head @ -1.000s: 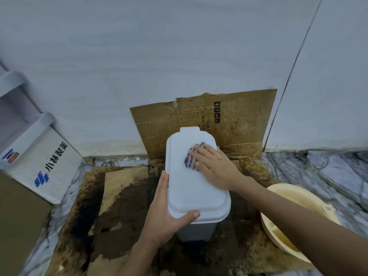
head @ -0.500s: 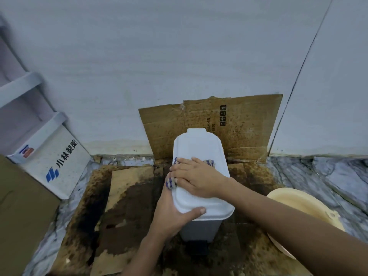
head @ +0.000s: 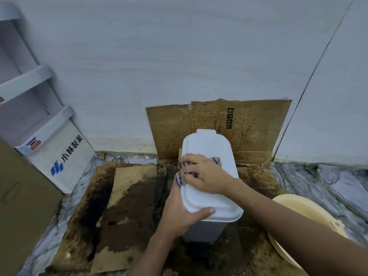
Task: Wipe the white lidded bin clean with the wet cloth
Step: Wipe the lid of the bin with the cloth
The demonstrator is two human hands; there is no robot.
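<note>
Left hand (head: 179, 214): it grasps the near left corner of the bin lid, with the thumb lying on top of the lid and the palm against the left side.
Basin (head: 310, 220): a pale yellow basin stands on the floor at the right, near the bin, partly hidden behind the right forearm.
White lidded bin (head: 211, 150): it stands upright on the stained cardboard, the lid is closed; the grey body shows under the near edge of the lid.
Right hand (head: 207, 177): it lies on the middle of the lid, the fingers bent and clenched on the cloth, pressing it at the left edge of the lid.
Wet cloth (head: 180, 179): blue and white checked, mostly covered by the right hand; one end hangs over the left edge of the lid, another part shows behind the hand.
Floor cardboard (head: 127, 198): flat sheets with dark wet stains, on a marble floor (head: 322, 182).
Upright cardboard (head: 249, 128): it leans on the wall just behind the bin.
White box (head: 59, 154): at the far left, with blue printing.
</note>
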